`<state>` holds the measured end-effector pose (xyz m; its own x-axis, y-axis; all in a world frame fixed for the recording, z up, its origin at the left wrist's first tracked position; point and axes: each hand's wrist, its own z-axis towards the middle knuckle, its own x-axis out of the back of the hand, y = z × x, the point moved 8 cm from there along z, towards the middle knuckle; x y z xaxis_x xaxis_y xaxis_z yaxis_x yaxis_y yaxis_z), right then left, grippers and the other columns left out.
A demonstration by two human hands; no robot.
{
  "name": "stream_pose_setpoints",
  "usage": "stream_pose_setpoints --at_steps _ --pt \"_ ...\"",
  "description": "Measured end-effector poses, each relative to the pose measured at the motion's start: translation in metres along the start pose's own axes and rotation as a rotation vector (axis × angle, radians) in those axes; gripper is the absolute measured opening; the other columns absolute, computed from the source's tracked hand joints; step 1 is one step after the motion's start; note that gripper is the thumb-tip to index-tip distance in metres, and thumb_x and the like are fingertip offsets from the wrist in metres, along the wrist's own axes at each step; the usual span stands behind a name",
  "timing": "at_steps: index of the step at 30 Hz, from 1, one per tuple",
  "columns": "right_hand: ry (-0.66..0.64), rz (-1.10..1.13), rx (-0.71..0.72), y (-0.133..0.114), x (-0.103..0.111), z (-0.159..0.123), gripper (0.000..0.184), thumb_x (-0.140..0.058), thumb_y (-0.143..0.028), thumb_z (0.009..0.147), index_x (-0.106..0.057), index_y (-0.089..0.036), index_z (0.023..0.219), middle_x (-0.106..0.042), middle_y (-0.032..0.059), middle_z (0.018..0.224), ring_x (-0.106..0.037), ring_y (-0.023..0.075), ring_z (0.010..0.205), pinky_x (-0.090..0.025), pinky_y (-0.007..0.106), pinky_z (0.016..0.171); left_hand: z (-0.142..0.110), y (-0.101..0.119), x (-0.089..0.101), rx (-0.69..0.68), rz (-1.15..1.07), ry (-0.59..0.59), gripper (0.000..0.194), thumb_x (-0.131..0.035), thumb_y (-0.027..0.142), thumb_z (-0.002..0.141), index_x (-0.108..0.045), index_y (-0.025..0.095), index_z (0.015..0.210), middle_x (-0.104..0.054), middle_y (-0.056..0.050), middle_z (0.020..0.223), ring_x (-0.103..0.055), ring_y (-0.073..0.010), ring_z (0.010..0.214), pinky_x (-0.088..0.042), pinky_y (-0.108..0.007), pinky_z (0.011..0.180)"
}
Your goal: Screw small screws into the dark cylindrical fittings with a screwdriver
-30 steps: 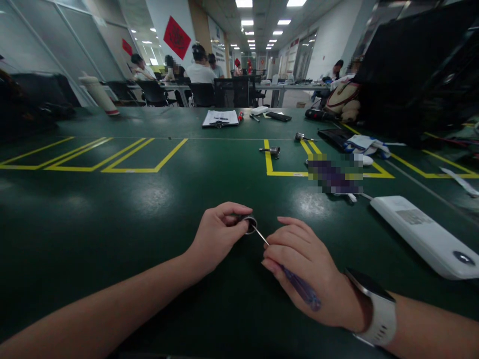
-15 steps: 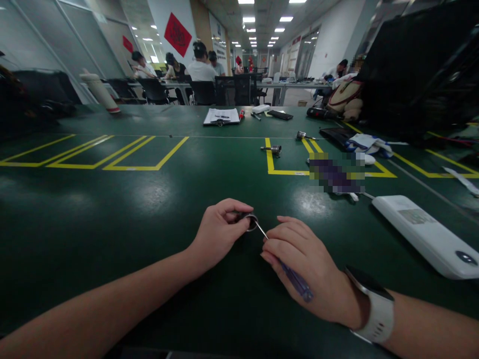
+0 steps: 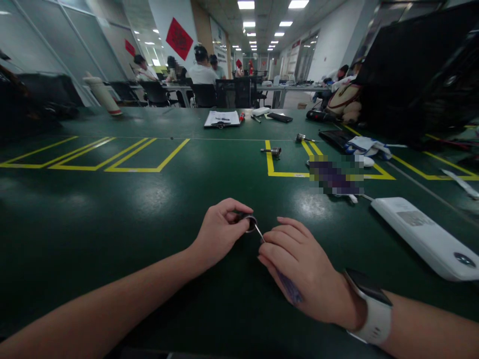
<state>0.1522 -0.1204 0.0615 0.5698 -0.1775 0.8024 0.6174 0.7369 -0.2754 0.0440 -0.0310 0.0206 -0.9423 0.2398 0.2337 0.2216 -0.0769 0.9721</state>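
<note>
My left hand [image 3: 220, 229] is closed on a small round metal cup-shaped part [image 3: 252, 219], its open mouth turned toward my right. Fingers hide most of the part's body. In my right hand [image 3: 299, 264] is a screwdriver [image 3: 289, 288] with a clear purple handle, partly covered by the palm. Its thin metal shaft runs up to the left, and the tip is inside the mouth of the metal part, out of sight. Both hands are just above the green table [image 3: 179, 319].
Two similar metal parts with shafts [image 3: 276, 151] lie farther back by yellow tape. A white power bank [image 3: 426, 237] is at the right, near a blurred purple item [image 3: 333, 174]. A clipboard [image 3: 223, 118], phone [image 3: 280, 117] and cloth gloves [image 3: 368, 146] sit beyond.
My right hand has turned slightly and shifted a little left. The screwdriver's handle end has swung left and is more hidden by the palm. My left hand holds the metal part still.
</note>
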Motion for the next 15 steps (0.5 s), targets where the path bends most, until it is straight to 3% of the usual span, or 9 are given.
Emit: stream_pose_setpoints --at_steps 5,9,13,15 --pt "0.077 0.277 -0.142 0.015 0.009 0.001 0.011 -0.049 -0.013 0.084 -0.057 -0.018 0.089 -0.062 0.0030 0.087 -0.056 0.0157 0.085 -0.039 0.038 0.091 0.009 0.001 0.009 0.025 -0.067 0.027 0.026 -0.064 0.019 0.069 -0.060 0.014 0.094 -0.069 -0.004 0.082 -0.066 -0.0166 0.077 -0.052 -0.031 0.073" --pt "0.017 0.489 -0.426 0.039 0.004 0.006 0.013 -0.048 -0.022 0.086 -0.060 -0.019 0.084 -0.062 0.0027 0.084 -0.057 0.0161 0.078 -0.045 0.033 0.073 0.032 -0.004 0.022 -0.002 -0.046 0.044 0.049 -0.067 0.008 0.060 -0.056 0.015 0.108 -0.065 -0.006 0.099 -0.064 -0.0174 0.084 -0.051 -0.034 0.078" --pt "-0.103 0.678 -0.723 0.068 -0.014 0.011 0.018 -0.053 -0.034 0.082 -0.064 -0.019 0.086 -0.064 0.0034 0.086 -0.059 0.0179 0.076 -0.045 0.033 0.066 0.061 -0.001 0.031 -0.152 0.307 0.005 0.049 -0.067 0.009 0.061 -0.057 0.015 0.108 -0.063 -0.006 0.096 -0.062 -0.0189 0.081 -0.049 -0.038 0.078" --pt "-0.050 0.766 -0.772 0.082 -0.018 0.019 0.021 -0.056 -0.037 0.080 -0.065 -0.019 0.087 -0.064 0.0040 0.088 -0.059 0.0190 0.081 -0.045 0.035 0.072 0.073 0.007 0.036 -0.271 0.592 0.052 0.049 -0.072 0.019 0.060 -0.060 0.016 0.107 -0.060 -0.007 0.100 -0.059 -0.0216 0.086 -0.047 -0.039 0.079"
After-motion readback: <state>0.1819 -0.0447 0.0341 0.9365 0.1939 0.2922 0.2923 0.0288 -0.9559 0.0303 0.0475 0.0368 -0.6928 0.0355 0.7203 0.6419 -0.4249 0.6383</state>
